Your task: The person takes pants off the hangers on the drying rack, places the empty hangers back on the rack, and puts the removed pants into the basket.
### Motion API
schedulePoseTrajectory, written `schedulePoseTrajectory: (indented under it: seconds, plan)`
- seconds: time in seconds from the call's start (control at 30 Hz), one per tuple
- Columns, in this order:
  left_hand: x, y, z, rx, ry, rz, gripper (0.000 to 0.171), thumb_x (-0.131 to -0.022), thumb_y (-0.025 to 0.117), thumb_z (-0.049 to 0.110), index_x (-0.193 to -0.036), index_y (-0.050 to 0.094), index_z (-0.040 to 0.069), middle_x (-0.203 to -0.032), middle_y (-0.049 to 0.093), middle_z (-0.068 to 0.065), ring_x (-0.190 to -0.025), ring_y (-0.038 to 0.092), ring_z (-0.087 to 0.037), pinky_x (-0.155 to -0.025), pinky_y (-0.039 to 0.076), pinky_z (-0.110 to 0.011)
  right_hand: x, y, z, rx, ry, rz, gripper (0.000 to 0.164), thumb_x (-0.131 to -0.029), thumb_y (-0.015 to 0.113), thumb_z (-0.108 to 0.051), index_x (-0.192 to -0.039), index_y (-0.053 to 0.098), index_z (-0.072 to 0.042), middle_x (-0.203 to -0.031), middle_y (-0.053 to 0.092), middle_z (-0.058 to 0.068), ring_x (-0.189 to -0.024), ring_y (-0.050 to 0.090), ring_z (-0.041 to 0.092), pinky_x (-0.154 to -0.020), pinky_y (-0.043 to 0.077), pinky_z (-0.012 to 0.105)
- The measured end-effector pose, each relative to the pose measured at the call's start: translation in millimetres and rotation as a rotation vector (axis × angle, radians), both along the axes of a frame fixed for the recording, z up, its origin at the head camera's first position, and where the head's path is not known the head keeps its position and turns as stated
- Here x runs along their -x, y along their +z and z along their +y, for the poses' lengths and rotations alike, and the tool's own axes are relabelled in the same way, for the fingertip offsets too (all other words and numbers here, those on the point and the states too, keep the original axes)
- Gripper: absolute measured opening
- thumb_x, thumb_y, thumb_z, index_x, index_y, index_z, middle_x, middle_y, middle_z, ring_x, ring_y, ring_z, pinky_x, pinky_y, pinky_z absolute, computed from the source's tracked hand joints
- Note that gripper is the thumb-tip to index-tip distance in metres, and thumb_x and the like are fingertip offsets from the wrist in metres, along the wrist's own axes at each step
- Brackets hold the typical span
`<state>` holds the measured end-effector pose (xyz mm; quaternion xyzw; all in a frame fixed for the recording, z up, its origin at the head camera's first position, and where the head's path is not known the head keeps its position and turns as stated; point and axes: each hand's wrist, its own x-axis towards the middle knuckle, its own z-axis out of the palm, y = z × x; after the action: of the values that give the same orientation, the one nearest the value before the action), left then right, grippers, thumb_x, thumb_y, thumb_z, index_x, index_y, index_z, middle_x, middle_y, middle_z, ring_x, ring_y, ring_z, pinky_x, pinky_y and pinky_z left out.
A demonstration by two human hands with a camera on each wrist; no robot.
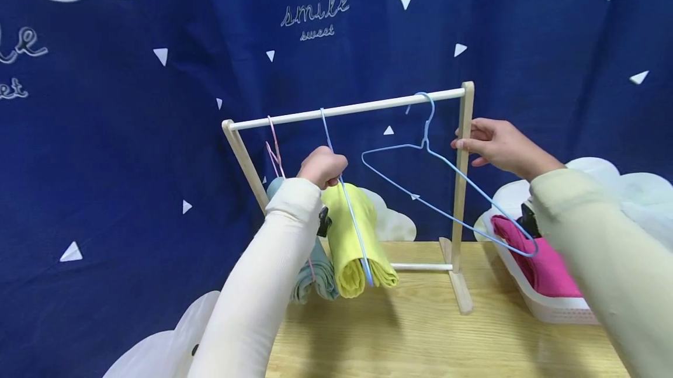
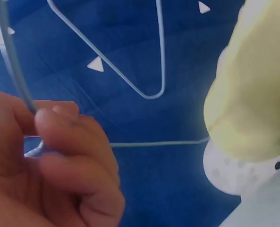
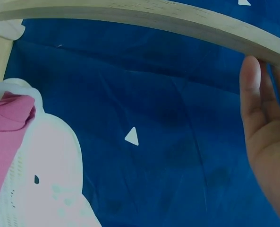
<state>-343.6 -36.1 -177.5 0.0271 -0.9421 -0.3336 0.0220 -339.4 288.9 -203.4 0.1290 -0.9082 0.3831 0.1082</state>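
Note:
In the head view my left hand (image 1: 323,166) grips a blue clothes hanger (image 1: 351,214) just below its hook, which sits over the rack's rail (image 1: 368,107). A rolled yellow towel (image 1: 349,232) hangs folded over that hanger. The left wrist view shows curled fingers (image 2: 78,137) around the blue wire. My right hand (image 1: 496,143) holds the rack's right wooden post (image 1: 462,179), thumb on the front and fingertips reaching behind it. Beside that hand a bare blue hanger (image 1: 447,214) hangs at an angle from the rail.
A pink hanger (image 1: 275,144) with a grey-green towel (image 1: 315,278) hangs at the left, partly behind my left arm. On the right of the wooden table (image 1: 368,343) stands a white basket (image 1: 562,311) holding a magenta cloth (image 1: 552,270). A blue curtain (image 1: 131,162) is behind.

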Motion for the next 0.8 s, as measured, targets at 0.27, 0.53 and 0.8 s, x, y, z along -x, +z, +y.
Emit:
schedulePoseTrajectory:
  seconds: [0.27,0.53,0.8]
  plan:
    - [1.6,-1.5,4.4,-0.127,0.016,-0.011,0.030,-0.087,0.043,0.005,-0.058,0.045,0.012,-0.046,0.039,0.003,-0.041,0.033,-0.011,-0.043,0.027,-0.023,0.3,0.1,-1.9,-0.024,-0.029,0.004,0.050,-0.100,0.052,-0.044,-0.131,0.049,-0.005,-0.135,0.060,0.024,-0.115,0.060,0.035,-0.078,0.057,0.032]
    - [-0.8,4.1,7.0,-0.204,0.050,0.015,0.029,-0.092,0.049,0.010,-0.064,0.055,0.008,-0.045,0.043,0.003,-0.041,0.038,-0.010,-0.044,0.033,-0.021,-2.4,2.7,-0.2,-0.009,-0.028,0.013,0.051,-0.101,0.051,-0.045,-0.132,0.048,-0.005,-0.137,0.059,0.023,-0.116,0.060,0.035,-0.076,0.055,0.028]
    - [-4.7,6.8,3.1,-0.356,0.077,0.025,0.024,-0.095,0.052,0.013,-0.072,0.054,0.006,-0.042,0.040,0.004,-0.039,0.037,-0.008,-0.043,0.032,-0.019,1.0,-1.5,-1.0,0.004,-0.005,0.001,0.048,-0.102,0.050,-0.042,-0.131,0.048,-0.005,-0.138,0.058,0.023,-0.118,0.059,0.036,-0.075,0.056,0.028]
